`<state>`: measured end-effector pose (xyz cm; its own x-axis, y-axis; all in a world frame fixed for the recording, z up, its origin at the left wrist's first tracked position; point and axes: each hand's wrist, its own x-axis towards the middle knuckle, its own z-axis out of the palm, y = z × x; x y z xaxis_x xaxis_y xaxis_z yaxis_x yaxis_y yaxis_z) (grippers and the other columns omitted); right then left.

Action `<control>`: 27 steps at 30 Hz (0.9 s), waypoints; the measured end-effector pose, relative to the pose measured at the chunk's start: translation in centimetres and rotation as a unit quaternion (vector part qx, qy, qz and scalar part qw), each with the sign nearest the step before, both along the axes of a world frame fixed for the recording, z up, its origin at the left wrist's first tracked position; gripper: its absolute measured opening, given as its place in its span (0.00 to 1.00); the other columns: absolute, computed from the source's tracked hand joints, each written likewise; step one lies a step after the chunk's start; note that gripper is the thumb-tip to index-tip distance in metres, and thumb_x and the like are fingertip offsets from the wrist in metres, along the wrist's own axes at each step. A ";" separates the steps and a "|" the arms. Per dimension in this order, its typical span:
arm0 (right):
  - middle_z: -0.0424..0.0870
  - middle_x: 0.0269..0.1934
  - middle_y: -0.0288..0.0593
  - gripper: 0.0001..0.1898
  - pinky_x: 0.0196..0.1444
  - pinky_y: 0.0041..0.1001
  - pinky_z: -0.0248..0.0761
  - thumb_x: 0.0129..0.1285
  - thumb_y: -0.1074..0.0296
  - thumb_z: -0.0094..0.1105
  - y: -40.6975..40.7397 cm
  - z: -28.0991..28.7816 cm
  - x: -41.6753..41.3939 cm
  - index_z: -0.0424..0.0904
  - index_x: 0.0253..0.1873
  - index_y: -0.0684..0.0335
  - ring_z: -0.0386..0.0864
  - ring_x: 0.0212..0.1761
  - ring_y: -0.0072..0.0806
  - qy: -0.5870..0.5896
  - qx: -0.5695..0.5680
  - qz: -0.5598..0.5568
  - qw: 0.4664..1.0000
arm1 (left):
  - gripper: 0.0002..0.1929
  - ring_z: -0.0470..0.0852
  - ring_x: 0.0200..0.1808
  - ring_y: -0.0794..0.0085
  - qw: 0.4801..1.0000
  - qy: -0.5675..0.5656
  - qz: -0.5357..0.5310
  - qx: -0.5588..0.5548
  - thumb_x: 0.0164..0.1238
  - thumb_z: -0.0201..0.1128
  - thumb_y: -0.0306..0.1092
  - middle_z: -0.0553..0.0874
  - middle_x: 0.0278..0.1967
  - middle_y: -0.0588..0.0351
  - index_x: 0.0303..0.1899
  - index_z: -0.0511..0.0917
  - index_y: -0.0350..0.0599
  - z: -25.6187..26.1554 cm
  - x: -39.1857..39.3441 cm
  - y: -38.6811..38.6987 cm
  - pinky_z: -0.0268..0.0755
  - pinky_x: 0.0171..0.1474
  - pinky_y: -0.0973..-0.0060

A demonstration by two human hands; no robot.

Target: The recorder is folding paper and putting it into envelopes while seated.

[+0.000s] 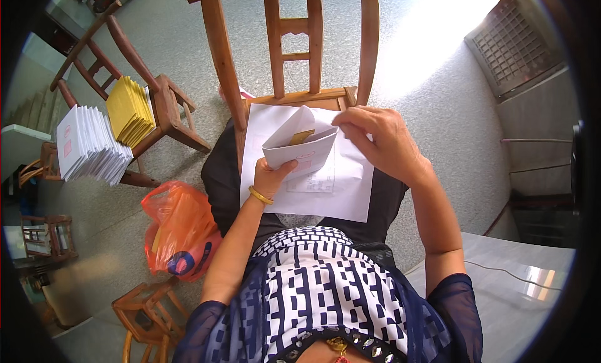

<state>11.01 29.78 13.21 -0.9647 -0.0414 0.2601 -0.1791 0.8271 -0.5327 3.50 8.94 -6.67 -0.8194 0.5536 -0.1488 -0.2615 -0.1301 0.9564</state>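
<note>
My left hand [273, 176], with a gold bracelet at its wrist, holds a white paper envelope [300, 152] by its lower left edge, the thumb on its front. The envelope gapes at the top, its pointed flap raised, and a piece of yellow paper [302, 137] shows inside. At the envelope's upper right corner is my right hand [380, 140], thumb and fingertips brought close together; whether they pinch the corner cannot be told. Under both hands a large white paper sheet [352, 203] with faint print lies across my lap and the seat of a wooden chair [293, 100].
On a wooden chair [171, 100] at the left stand a stack of white envelopes [94, 144] and a stack of yellow envelopes [129, 112]. An orange plastic bag [181, 227] is on the floor by my left leg. A small wooden stool [145, 311] stands at the lower left.
</note>
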 end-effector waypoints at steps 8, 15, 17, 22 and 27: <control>0.81 0.25 0.48 0.08 0.33 0.36 0.72 0.61 0.70 0.54 0.3 -2.5 0.8 0.80 0.43 0.62 0.80 0.28 0.42 -0.098 0.011 -0.006 0.995 | 0.10 0.80 0.35 0.81 0.999 0.038 -0.017 -0.015 0.56 0.69 0.29 0.86 0.34 0.60 0.39 0.83 0.37 -0.3 -0.1 0.0 0.73 0.40 0.82; 0.81 0.21 0.45 0.11 0.32 0.34 0.73 0.62 0.68 0.52 -0.4 -1.2 0.1 0.79 0.47 0.60 0.82 0.25 0.37 -0.343 0.036 0.036 0.938 | 0.10 0.79 0.36 0.83 0.999 0.039 -0.035 0.003 0.57 0.68 0.27 0.85 0.36 0.61 0.41 0.82 0.35 0.7 0.4 0.6 0.73 0.41 0.83; 0.81 0.20 0.44 0.11 0.32 0.33 0.74 0.62 0.69 0.51 -0.6 -1.5 0.1 0.79 0.48 0.60 0.82 0.24 0.35 -0.428 -0.013 0.032 0.903 | 0.11 0.79 0.37 0.83 0.997 0.049 -0.054 0.020 0.58 0.68 0.27 0.85 0.36 0.61 0.43 0.81 0.35 0.8 0.4 0.6 0.72 0.41 0.83; 0.81 0.19 0.42 0.12 0.32 0.32 0.74 0.63 0.69 0.50 0.1 -1.0 0.7 0.79 0.48 0.59 0.82 0.22 0.33 -0.326 0.040 0.040 0.944 | 0.11 0.79 0.37 0.83 0.997 0.049 -0.050 0.011 0.58 0.68 0.27 0.85 0.37 0.60 0.42 0.81 0.34 0.6 0.2 0.6 0.72 0.41 0.83; 0.80 0.20 0.44 0.11 0.30 0.31 0.74 0.59 0.71 0.57 1.1 -1.1 1.1 0.81 0.47 0.58 0.82 0.23 0.32 -0.236 0.061 0.056 0.968 | 0.11 0.79 0.36 0.82 0.998 0.041 -0.050 0.009 0.58 0.68 0.26 0.85 0.37 0.60 0.42 0.81 0.33 1.1 0.2 0.5 0.72 0.41 0.83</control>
